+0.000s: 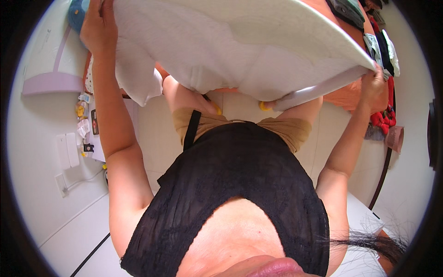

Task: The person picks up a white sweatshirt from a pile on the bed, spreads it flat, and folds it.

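Observation:
A large white cloth (221,51) is stretched between my raised hands in front of me, with its lower edge hanging in loose folds above my knees. My left hand (99,30) is closed at the cloth's upper left side, its fingertips partly cut off by the top of the view. At the far right corner, my right hand (373,85) pinches the cloth's edge between thumb and fingers. A narrow strip of the cloth hangs down beside my right leg. Whatever lies straight behind the cloth is hidden.
Orange bedding (344,97) shows beyond the cloth. Folded dark clothes (348,13) and other garments (383,48) lie at the right. At the left stand a blue rounded object (77,18) and a small table (96,138) with small items. Pale floor tiles (240,107) lie below.

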Tool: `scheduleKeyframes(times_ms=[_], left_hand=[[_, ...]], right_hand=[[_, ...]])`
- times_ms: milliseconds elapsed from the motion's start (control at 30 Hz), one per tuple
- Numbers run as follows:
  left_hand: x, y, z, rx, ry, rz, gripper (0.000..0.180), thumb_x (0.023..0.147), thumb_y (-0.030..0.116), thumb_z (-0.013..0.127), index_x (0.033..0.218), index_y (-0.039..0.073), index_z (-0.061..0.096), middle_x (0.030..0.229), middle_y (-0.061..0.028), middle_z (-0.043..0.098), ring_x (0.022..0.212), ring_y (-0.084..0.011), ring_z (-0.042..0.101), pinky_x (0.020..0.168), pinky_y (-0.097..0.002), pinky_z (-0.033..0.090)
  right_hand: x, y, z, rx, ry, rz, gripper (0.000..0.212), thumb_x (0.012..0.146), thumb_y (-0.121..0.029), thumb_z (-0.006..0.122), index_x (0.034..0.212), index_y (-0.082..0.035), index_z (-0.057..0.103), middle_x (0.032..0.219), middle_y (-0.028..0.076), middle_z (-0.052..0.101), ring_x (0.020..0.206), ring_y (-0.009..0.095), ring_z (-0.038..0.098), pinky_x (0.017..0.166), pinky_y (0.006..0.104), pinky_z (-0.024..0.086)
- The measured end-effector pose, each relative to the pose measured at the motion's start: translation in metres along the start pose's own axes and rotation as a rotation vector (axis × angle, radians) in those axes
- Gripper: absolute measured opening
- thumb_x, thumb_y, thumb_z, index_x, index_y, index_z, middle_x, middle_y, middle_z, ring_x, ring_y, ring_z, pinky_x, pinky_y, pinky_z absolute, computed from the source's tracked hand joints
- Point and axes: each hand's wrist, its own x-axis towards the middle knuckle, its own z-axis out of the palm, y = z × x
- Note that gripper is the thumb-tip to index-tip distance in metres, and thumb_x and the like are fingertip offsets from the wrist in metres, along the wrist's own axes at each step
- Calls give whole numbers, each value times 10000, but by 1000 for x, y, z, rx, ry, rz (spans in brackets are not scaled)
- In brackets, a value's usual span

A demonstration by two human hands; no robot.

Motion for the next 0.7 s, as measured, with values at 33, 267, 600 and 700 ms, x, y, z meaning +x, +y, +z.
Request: scheduleKeyframes(times_ms=[33,267,600,700], left_hand=[[3,4,-3,2,-1,3,177,923,231,509,1056,157,599,949,-24,653,816,-143,625,716,-276,482],[52,14,-20,197,194,37,180,906,218,541,1055,201,641,957,32,675,811,-89,630,725,-236,497],[141,-12,121,194,-58,-38,284,878,329,474,972,81,576,910,-172,618,892,-344,588,756,-410,449],[168,-45,253,144,-179,5,328,884,338,462,1099,111,558,1034,-172,605,965,-364,565,827,-431,446]], right_hand=[[10,-12,-11,42,11,141,221,906,-198,483,1033,-73,614,734,78,647,617,143,624,570,272,485],[64,-112,-63,8,408,-73,240,886,-110,455,1052,-39,613,785,74,676,704,152,659,628,229,496],[236,-56,5,-741,317,-295,282,854,-323,494,1077,-194,610,962,37,662,869,241,636,762,353,490],[320,-21,100,-626,57,-252,334,905,-334,461,1201,-199,537,1083,102,617,930,297,606,791,363,467]])
